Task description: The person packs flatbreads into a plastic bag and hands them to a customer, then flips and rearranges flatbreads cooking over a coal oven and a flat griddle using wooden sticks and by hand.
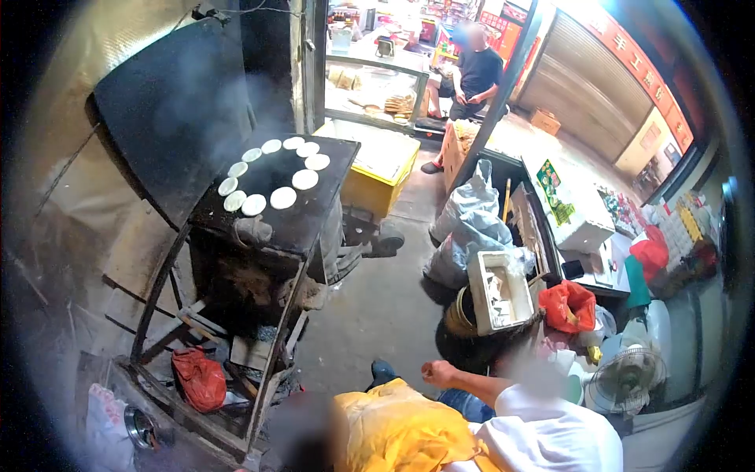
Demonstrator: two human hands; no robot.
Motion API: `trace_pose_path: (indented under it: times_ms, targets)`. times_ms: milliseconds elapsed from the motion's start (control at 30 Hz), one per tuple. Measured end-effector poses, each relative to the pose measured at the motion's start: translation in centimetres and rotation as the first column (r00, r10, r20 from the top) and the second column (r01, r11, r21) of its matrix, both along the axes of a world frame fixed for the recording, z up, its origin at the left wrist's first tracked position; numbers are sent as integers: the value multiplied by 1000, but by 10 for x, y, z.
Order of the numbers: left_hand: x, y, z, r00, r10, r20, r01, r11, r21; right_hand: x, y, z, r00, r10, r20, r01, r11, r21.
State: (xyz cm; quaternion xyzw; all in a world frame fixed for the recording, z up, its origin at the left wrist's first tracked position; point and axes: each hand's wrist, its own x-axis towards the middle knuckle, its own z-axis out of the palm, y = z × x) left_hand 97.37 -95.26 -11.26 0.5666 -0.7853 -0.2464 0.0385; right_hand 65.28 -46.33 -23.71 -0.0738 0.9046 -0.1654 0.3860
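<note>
My right hand (439, 372) reaches forward from a white sleeve, above jeans. Its fingers are curled together, and nothing shows in them. A yellow apron (405, 429) covers the front of my body, with a dark shoe beyond it. My left hand is not visible; a blurred patch covers the area left of the apron. Ahead to the left stands a black griddle (271, 169) on a stove, out of reach of the hand. Several pale round flatbreads (283, 197) lie on it in a ring, with haze above.
A white foam box (506, 295), grey sacks (472, 228) and a red bag (568, 305) crowd the right, near a fan (627, 374). A metal frame (161, 295) stands left. Behind the griddle is a yellow box (377, 165). A person (478, 75) sits beyond.
</note>
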Motion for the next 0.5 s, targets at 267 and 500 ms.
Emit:
trace_pose_path:
  times_ms: [267, 500]
  targets:
    - [-121, 83, 70, 651, 180, -738, 412, 732, 542, -18, -167, 117, 940, 222, 258, -5, 766, -642]
    - [-210, 155, 25, 373, -451, -811, 887, 431, 168, -3, -194, 144, 555, 47, 830, 761, 375, -530]
